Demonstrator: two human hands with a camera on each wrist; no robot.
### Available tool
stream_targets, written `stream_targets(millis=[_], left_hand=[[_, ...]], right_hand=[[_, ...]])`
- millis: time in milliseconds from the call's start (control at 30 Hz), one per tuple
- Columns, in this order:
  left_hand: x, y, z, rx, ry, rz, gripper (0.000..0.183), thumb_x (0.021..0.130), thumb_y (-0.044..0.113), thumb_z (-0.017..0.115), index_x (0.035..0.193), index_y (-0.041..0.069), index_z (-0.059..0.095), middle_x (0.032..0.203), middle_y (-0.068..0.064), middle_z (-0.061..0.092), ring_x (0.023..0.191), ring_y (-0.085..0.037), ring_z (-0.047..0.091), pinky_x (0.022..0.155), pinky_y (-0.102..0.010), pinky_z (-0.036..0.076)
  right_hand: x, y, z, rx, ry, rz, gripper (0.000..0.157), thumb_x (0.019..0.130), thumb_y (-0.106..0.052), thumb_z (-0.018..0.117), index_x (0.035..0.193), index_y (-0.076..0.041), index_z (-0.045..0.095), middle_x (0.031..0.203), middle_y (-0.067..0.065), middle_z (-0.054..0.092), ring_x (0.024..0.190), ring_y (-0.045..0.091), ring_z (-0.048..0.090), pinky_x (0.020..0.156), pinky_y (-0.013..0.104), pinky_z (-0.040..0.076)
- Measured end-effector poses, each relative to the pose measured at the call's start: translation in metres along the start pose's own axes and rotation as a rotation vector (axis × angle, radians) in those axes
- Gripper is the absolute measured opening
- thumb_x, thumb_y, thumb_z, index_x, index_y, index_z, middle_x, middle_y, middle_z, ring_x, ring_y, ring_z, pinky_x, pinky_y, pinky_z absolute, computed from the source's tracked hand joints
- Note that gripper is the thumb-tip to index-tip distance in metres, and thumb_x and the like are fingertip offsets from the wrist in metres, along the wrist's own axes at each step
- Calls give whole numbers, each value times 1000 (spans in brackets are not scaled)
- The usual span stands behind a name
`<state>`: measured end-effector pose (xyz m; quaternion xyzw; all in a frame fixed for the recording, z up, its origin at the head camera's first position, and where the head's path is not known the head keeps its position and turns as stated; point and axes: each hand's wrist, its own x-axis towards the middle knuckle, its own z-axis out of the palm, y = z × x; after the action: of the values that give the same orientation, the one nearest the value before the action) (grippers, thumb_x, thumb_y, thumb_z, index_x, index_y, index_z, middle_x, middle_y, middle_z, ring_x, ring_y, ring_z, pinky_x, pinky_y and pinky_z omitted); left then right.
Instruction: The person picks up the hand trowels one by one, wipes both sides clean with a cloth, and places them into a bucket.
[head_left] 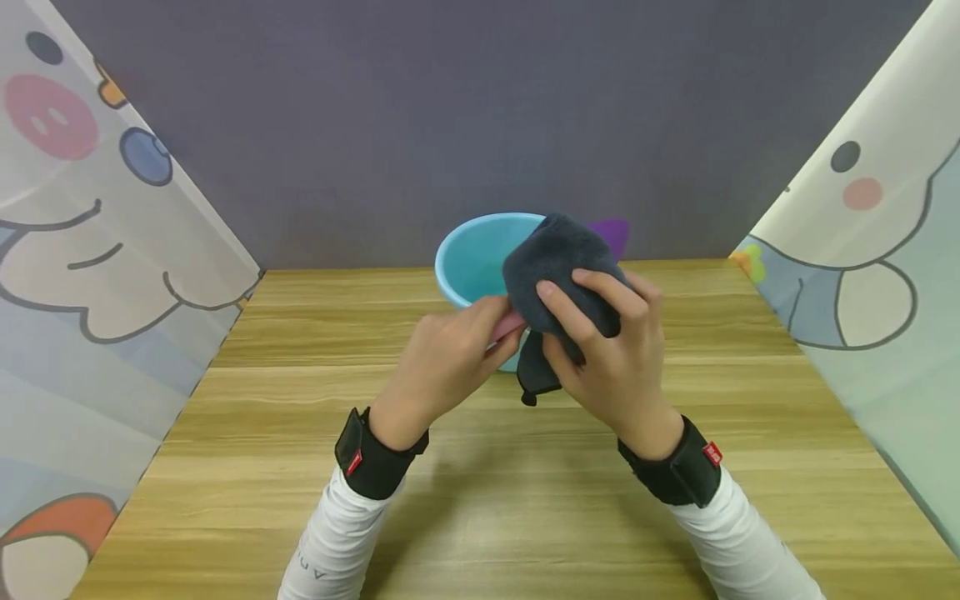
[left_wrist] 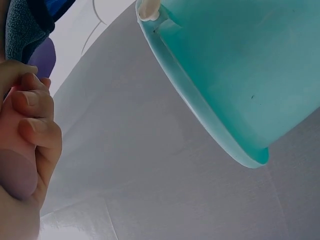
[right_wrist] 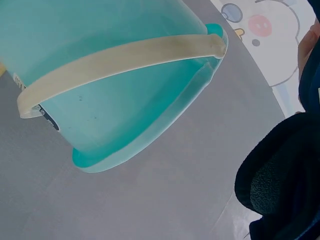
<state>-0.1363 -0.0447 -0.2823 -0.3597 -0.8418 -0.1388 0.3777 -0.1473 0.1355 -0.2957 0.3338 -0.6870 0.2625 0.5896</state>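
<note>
Over the front rim of a light blue bucket [head_left: 480, 225], both hands meet at a pink-handled tool [head_left: 507, 325], perhaps a toy shovel. My left hand [head_left: 448, 354] grips its pink handle, curled fingers showing in the left wrist view. A purple end [head_left: 613, 237] sticks out beyond a dark grey cloth [head_left: 555, 250]. My right hand [head_left: 617, 350] holds this cloth bunched around the tool, fingers bent over the top. A cloth corner hangs below the fingers. The tool's middle is hidden. In the right wrist view the cloth [right_wrist: 270, 185] fills the right edge and covers most of the hand.
The bucket stands on a wooden table [head_left: 300, 400] near a dark grey back panel [head_left: 450, 108]. Its cream carrying handle [right_wrist: 125, 62] shows in the right wrist view. Panels with cartoon prints [head_left: 862, 250] flank the table left and right.
</note>
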Motion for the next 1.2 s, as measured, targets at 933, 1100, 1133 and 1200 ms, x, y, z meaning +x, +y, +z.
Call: stream_targets(millis=[933, 1100, 1133, 1200], left_hand=[[1, 1, 0, 5, -1, 20, 18, 87, 19, 67, 98, 5, 67, 75, -2, 72, 49, -10, 56, 38, -27, 47], [1, 1, 0, 7, 2, 25, 18, 86, 19, 67, 98, 5, 68, 77, -1, 73, 49, -9, 56, 38, -27, 47], [1, 2, 0, 7, 4, 26, 18, 86, 19, 67, 97, 5, 68, 77, -1, 73, 49, -9, 55, 37, -27, 46], [1, 2, 0, 7, 9, 25, 17, 86, 18, 67, 97, 5, 68, 77, -1, 74, 48, -9, 55, 37, -27, 46]], right_hand=[[9, 20, -11, 79, 37, 168, 31, 81, -20, 65, 112, -13, 64, 115, 26, 52, 102, 45, 47, 80, 60, 40], [9, 23, -12, 98, 52, 191, 31, 81, -20, 65, 112, -13, 64, 115, 27, 52, 103, 44, 46, 80, 60, 41], [9, 24, -13, 99, 58, 194, 31, 82, -21, 65, 112, -13, 63, 115, 27, 52, 103, 44, 46, 80, 60, 41], [10, 24, -13, 98, 73, 201, 31, 82, -22, 65, 112, -13, 64, 114, 27, 52, 103, 44, 46, 80, 60, 40]])
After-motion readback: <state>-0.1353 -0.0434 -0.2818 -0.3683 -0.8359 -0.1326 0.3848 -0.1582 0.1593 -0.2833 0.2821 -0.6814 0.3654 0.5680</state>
